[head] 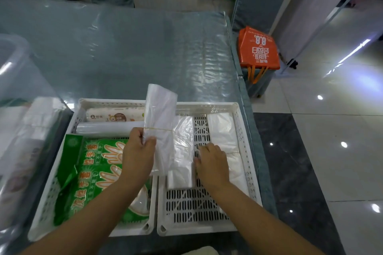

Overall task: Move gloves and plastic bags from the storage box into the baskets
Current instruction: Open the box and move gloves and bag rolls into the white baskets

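Note:
Two white slotted baskets sit side by side on the table, the left basket [94, 102] and the right basket [246, 130]. My left hand [137, 153] grips a rubber-banded bundle of clear plastic bags [160, 114], held upright over the seam between the baskets. My right hand [211, 163] rests palm down inside the right basket, touching a banded white bag bundle [224, 130] at its right side. Another folded bag bundle [182, 151] lies between my hands. Green glove packs [93, 161] and two rolls [107, 126] fill the left basket. The clear storage box [18, 122] stands at the far left.
The table [124, 47] is covered in wrinkled clear plastic over blue cloth. An orange tote bag [258, 49] sits on a covered chair past the table's right edge. Tiled floor lies to the right.

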`<action>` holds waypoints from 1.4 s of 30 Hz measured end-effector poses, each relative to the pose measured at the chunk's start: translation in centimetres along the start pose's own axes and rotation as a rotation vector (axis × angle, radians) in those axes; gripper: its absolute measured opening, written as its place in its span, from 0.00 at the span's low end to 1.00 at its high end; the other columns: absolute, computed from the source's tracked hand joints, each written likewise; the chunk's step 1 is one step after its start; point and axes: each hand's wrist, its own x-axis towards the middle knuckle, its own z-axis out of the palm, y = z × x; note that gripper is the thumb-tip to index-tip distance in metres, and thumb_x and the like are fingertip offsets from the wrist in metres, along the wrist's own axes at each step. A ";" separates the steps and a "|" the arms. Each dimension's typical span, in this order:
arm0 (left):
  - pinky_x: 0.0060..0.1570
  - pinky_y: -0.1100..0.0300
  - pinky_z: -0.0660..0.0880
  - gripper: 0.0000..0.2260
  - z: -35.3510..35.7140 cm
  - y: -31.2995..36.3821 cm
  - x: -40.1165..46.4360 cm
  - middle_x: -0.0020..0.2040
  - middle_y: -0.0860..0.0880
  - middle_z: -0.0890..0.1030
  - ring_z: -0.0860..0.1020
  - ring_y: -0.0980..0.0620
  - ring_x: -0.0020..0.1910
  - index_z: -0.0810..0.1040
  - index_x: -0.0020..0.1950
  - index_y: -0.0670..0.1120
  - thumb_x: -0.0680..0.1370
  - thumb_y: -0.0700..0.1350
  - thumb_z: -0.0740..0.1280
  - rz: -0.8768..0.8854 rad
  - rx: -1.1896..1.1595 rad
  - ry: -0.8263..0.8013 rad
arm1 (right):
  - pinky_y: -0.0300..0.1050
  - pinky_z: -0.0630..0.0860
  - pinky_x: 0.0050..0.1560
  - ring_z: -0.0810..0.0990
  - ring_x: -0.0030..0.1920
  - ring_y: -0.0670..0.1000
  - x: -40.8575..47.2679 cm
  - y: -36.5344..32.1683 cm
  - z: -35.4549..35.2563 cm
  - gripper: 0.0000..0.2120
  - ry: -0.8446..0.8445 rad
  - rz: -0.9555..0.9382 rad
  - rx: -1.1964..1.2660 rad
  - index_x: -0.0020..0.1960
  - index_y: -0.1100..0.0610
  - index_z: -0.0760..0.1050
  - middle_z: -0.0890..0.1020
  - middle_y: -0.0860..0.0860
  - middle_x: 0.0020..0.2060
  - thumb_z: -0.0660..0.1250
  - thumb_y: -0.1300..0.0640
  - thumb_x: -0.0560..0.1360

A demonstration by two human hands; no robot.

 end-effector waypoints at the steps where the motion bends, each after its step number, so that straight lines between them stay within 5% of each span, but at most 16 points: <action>1: 0.29 0.63 0.66 0.02 -0.3 -0.2 0.0 0.38 0.52 0.77 0.75 0.55 0.35 0.71 0.45 0.49 0.76 0.42 0.63 -0.005 -0.005 0.005 | 0.47 0.72 0.53 0.74 0.50 0.52 0.4 -0.6 0.4 0.09 -0.022 0.043 0.025 0.53 0.55 0.75 0.77 0.52 0.50 0.65 0.54 0.74; 8: 0.31 0.62 0.67 0.08 -1.6 -1.4 -0.3 0.38 0.52 0.76 0.74 0.57 0.36 0.70 0.39 0.53 0.76 0.41 0.64 -0.028 -0.042 0.066 | 0.51 0.71 0.58 0.73 0.56 0.55 2.1 -3.8 2.0 0.17 -0.056 0.435 0.258 0.54 0.59 0.73 0.74 0.54 0.53 0.69 0.49 0.70; 13: 0.37 0.56 0.72 0.05 -2.2 -2.1 -0.2 0.39 0.49 0.77 0.76 0.51 0.38 0.71 0.43 0.51 0.76 0.42 0.64 -0.061 -0.045 0.049 | 0.51 0.77 0.45 0.78 0.42 0.53 2.5 -4.4 1.6 0.10 -0.055 0.567 0.634 0.48 0.54 0.67 0.78 0.52 0.43 0.67 0.55 0.72; 17: 0.37 0.56 0.72 0.03 -2.3 -2.1 -0.2 0.40 0.50 0.77 0.76 0.50 0.39 0.72 0.44 0.49 0.76 0.42 0.64 -0.061 -0.045 0.044 | 0.45 0.74 0.36 0.77 0.39 0.50 2.5 -4.6 1.7 0.09 -0.071 0.581 0.688 0.49 0.53 0.65 0.77 0.51 0.43 0.65 0.55 0.73; 25: 0.38 0.56 0.73 0.06 -1.8 -1.7 -0.1 0.40 0.50 0.78 0.77 0.51 0.39 0.71 0.42 0.52 0.76 0.42 0.64 -0.063 -0.033 0.028 | 0.48 0.77 0.43 0.79 0.42 0.53 3.4 -4.3 1.8 0.07 -0.137 0.613 0.738 0.49 0.56 0.68 0.79 0.52 0.43 0.64 0.59 0.73; 28: 0.33 0.59 0.70 0.07 -1.3 -1.7 -0.1 0.39 0.50 0.77 0.76 0.52 0.37 0.71 0.41 0.53 0.76 0.42 0.64 -0.054 0.015 0.001 | 0.43 0.74 0.35 0.77 0.37 0.48 3.1 -3.6 1.0 0.08 -0.086 0.569 0.767 0.49 0.54 0.70 0.78 0.48 0.39 0.65 0.60 0.72; 37: 0.22 0.70 0.66 0.07 4.0 -0.9 -0.7 0.36 0.53 0.75 0.75 0.56 0.32 0.69 0.44 0.52 0.76 0.40 0.62 0.006 0.130 -0.166 | 0.39 0.72 0.33 0.80 0.37 0.49 1.9 2.1 -7.4 0.09 0.209 0.588 0.914 0.46 0.52 0.73 0.80 0.50 0.40 0.67 0.63 0.70; 40: 0.28 0.62 0.70 0.06 6.2 -0.6 -1.1 0.36 0.54 0.75 0.75 0.54 0.34 0.70 0.53 0.46 0.77 0.39 0.60 -0.048 0.166 -0.188 | 0.44 0.78 0.37 0.81 0.39 0.49 1.4 3.8 -9.7 0.08 0.289 0.612 0.886 0.46 0.52 0.73 0.81 0.50 0.41 0.67 0.62 0.70; 42: 0.40 0.56 0.75 0.12 7.0 -0.6 -1.2 0.42 0.50 0.77 0.78 0.48 0.42 0.67 0.61 0.43 0.78 0.38 0.59 -0.075 0.180 -0.194 | 0.47 0.80 0.40 0.81 0.41 0.50 1.1 4.5 -10.4 0.08 0.305 0.622 0.873 0.47 0.53 0.73 0.80 0.50 0.42 0.67 0.62 0.70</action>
